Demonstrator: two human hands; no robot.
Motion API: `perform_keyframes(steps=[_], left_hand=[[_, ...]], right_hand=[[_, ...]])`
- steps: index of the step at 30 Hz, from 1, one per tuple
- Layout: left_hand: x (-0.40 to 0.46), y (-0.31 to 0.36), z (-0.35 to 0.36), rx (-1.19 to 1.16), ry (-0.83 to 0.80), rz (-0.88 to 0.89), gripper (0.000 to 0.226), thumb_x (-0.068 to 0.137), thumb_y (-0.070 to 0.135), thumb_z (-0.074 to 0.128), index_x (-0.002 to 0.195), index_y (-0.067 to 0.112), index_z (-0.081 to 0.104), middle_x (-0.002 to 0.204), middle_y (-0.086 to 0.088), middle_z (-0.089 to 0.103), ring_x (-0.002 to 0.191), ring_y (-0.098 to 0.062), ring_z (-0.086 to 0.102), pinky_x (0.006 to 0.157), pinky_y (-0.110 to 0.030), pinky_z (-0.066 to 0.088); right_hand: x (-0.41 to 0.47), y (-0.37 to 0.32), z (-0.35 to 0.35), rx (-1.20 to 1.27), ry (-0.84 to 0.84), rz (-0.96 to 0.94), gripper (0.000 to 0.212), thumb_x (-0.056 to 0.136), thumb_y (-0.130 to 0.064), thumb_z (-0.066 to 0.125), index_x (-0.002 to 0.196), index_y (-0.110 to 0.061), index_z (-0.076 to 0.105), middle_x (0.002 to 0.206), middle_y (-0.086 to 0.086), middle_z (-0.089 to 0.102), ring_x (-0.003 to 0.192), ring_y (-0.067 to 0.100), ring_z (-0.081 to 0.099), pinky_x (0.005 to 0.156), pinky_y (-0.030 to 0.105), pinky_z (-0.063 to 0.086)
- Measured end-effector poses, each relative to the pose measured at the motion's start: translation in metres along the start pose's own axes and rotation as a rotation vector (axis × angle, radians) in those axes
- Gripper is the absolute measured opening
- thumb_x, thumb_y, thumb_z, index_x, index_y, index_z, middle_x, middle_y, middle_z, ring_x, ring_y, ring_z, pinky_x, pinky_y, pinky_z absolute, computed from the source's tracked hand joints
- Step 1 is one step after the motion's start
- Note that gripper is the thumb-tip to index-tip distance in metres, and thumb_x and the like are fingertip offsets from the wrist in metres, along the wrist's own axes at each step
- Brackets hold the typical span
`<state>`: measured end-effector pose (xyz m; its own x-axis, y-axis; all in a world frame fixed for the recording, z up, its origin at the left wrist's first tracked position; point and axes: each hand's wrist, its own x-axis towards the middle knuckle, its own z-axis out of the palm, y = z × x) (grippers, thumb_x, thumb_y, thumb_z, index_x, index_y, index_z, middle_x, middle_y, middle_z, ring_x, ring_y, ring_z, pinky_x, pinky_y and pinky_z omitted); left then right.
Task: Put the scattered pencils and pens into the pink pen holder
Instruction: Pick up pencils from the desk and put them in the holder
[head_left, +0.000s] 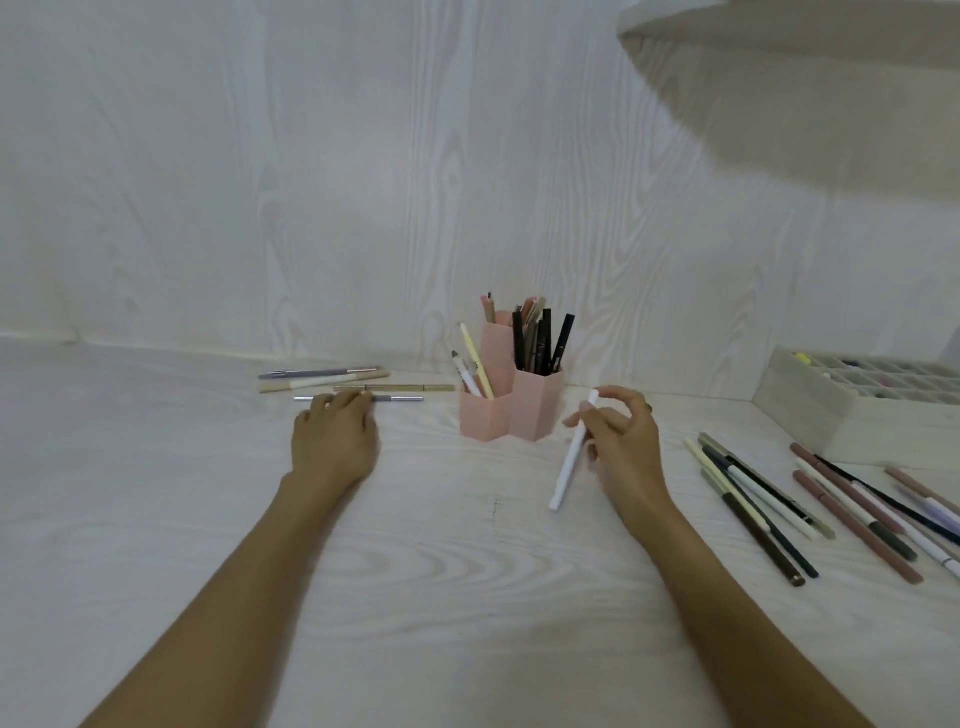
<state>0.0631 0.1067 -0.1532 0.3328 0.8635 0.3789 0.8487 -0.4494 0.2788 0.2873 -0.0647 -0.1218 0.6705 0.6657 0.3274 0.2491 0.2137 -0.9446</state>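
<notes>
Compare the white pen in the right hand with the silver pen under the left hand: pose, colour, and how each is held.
The white pen is lifted and slanted, nearly upright; the silver pen lies flat on the desk, running crosswise.
The right hand pinches the white pen; the left hand has its fingertips on the silver pen, whether gripping it is unclear.
The white pen is plain white; the silver pen is grey-metallic.
Both are slim and outside the pink pen holder.

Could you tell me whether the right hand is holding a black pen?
No, the right hand pinches a white pen, tilted just right of the pink pen holder.
</notes>
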Motion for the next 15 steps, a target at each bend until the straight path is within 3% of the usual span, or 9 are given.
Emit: perform_keyframes(steps=[5, 7, 10, 15], left_hand=[[-0.004, -0.016, 0.0, 0.005, 0.044, -0.006, 0.039, 0.096, 0.024, 0.041, 0.132, 0.019, 0.053, 0.135, -0.005, 0.049, 0.126, -0.028, 0.037, 0.1, -0.038, 0.029], [-0.005, -0.015, -0.003, -0.035, 0.059, -0.005, 0.035, 0.096, 0.023, 0.041, 0.128, 0.019, 0.056, 0.133, -0.004, 0.051, 0.126, -0.027, 0.038, 0.1, -0.038, 0.029], [-0.005, -0.015, -0.002, -0.073, 0.056, 0.015, 0.031, 0.095, 0.021, 0.041, 0.122, 0.02, 0.057, 0.129, 0.0, 0.056, 0.125, -0.024, 0.041, 0.099, -0.036, 0.03], [-0.004, -0.014, -0.005, -0.109, 0.076, 0.004, 0.028, 0.094, 0.026, 0.045, 0.116, 0.021, 0.062, 0.12, 0.001, 0.064, 0.12, -0.024, 0.044, 0.097, -0.037, 0.032]], right_hand=[[0.008, -0.045, 0.015, 0.074, 0.367, -0.273, 0.021, 0.093, -0.019, 0.056, 0.1, -0.026, 0.038, 0.085, -0.002, 0.072, 0.066, 0.006, 0.067, 0.063, 0.021, 0.055], [0.019, -0.065, 0.023, 0.046, 0.434, -0.399, 0.024, 0.093, -0.021, 0.057, 0.1, -0.023, 0.035, 0.082, -0.004, 0.07, 0.065, 0.007, 0.068, 0.065, 0.022, 0.056], [0.036, -0.087, 0.036, -0.117, 0.331, -0.496, 0.026, 0.092, -0.023, 0.059, 0.103, -0.019, 0.035, 0.085, -0.001, 0.067, 0.069, 0.013, 0.07, 0.065, 0.026, 0.057], [0.054, -0.077, 0.056, -0.736, 0.043, -0.573, 0.031, 0.09, -0.03, 0.06, 0.111, -0.011, 0.046, 0.097, 0.004, 0.067, 0.071, 0.02, 0.066, 0.067, 0.031, 0.05]])
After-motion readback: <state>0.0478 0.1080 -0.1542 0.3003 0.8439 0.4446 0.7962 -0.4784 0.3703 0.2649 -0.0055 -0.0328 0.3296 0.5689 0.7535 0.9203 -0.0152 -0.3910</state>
